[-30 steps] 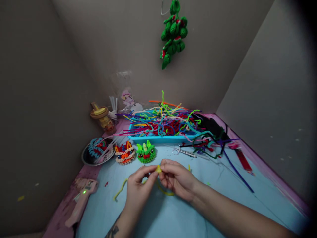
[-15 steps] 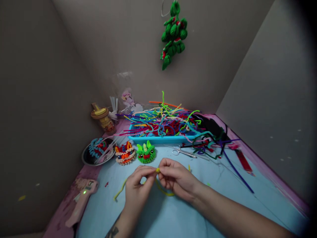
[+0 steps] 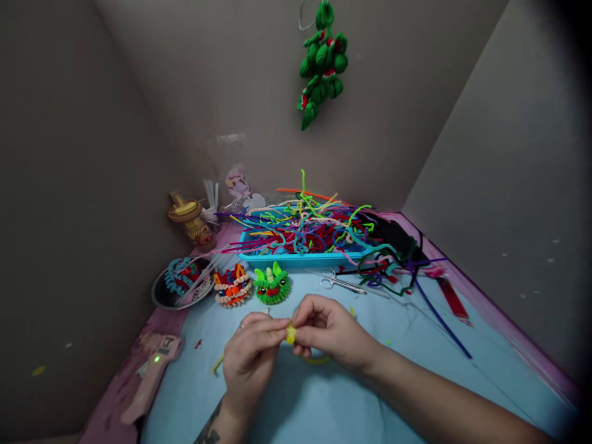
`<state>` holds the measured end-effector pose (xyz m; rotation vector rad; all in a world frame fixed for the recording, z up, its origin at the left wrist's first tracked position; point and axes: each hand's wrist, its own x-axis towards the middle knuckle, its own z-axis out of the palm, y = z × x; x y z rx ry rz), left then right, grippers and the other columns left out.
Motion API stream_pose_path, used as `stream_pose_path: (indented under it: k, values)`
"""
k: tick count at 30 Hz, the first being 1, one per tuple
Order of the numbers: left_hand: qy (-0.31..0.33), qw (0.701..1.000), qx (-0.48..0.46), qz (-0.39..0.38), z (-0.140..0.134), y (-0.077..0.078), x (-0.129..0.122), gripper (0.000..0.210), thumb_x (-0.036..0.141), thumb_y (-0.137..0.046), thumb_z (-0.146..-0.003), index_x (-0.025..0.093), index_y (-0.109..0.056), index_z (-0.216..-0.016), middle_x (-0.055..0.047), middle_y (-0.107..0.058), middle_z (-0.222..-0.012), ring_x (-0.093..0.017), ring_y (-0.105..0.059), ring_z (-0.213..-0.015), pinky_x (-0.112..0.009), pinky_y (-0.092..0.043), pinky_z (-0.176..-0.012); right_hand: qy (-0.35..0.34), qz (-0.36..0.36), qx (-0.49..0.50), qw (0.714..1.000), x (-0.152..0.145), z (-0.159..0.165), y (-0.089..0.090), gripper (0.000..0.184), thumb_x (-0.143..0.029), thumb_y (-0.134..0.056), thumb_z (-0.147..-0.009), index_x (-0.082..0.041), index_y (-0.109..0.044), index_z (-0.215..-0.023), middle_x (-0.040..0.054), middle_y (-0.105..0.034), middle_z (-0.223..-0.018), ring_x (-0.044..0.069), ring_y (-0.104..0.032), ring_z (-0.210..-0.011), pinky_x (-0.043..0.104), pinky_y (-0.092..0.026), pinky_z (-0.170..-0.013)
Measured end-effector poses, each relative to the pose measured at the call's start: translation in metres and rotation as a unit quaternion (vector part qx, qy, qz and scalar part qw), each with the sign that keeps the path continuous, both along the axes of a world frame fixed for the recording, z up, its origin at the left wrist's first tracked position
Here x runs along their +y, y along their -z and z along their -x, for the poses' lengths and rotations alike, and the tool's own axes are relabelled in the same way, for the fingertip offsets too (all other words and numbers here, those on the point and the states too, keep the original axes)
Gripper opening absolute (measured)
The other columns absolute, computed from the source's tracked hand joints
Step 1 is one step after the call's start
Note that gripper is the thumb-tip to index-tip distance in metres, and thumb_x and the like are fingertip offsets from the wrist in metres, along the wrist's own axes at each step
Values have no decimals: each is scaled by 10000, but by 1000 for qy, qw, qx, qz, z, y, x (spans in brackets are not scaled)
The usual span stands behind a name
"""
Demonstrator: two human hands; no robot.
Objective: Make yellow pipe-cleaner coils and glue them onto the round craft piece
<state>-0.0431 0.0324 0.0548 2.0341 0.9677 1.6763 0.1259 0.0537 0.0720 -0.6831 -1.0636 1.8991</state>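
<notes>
Between the fingertips of both hands is a yellow pipe cleaner, bunched into a small lump where they meet. My left hand pinches it from the left, and my right hand grips it from the right with thumb and curled fingers. Loose yellow ends stick out past the left hand and beneath the right one; the middle stretch is hidden by the fingers. Just beyond the hands sit a green pipe-cleaner creature head and an orange and cream one.
A blue tray heaped with colourful pipe cleaners stands at the back. Scissors lie before it. At left are a metal bowl, a pink glue gun and a yellow-lidded cup. Green ornaments hang on the wall.
Both hands have turned slightly, and the yellow lump between the fingertips now shows more and sits a little lower. My left hand has shifted a bit to the left.
</notes>
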Motion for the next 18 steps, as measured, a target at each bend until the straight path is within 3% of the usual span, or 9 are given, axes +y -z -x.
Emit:
stream_pose_path:
  k: [5,9,11,14,18]
  values:
    - [10,999,-19,25,-4,-3,2,306,13,-637,-737,274,-698,-885,-17,-749,-879,-165,-683,-756,-319,-507,-736,4,-8,0,1000,0,0,2,273,-294,-772,-681,-149,-552,-754,-6,-668,-564,87,-607,-484,186,-461,-477]
    - [13,990,-56,126,-9,-3,4,128,114,-646,-764,214,-702,-820,-48,-736,-807,-171,-673,-737,-300,-523,-707,11,19,4,1000,-1,2,0,282,-320,-763,-684,-150,-542,-726,-18,-641,-563,73,-573,-445,146,-385,-389]
    - [2,972,-99,214,-12,-2,3,110,173,-669,-755,193,-682,-863,-50,-722,-790,-164,-669,-713,-273,-525,-665,13,40,5,999,0,3,0,292,-334,-756,-682,-154,-528,-715,-19,-639,-575,63,-550,-418,135,-351,-358]
    - [8,927,-175,332,-18,-1,4,250,240,-696,-735,179,-605,-959,-26,-697,-750,-141,-654,-658,-224,-501,-587,32,63,-4,998,1,4,1,288,-332,-745,-677,-157,-517,-702,-21,-633,-573,50,-521,-390,124,-326,-336]
    - [20,894,-237,379,-20,2,8,322,285,-726,-698,179,-533,-932,26,-640,-661,-106,-607,-607,-200,-470,-584,65,71,-29,995,3,5,4,289,-345,-734,-664,-161,-518,-714,-25,-628,-579,48,-508,-392,123,-323,-334]
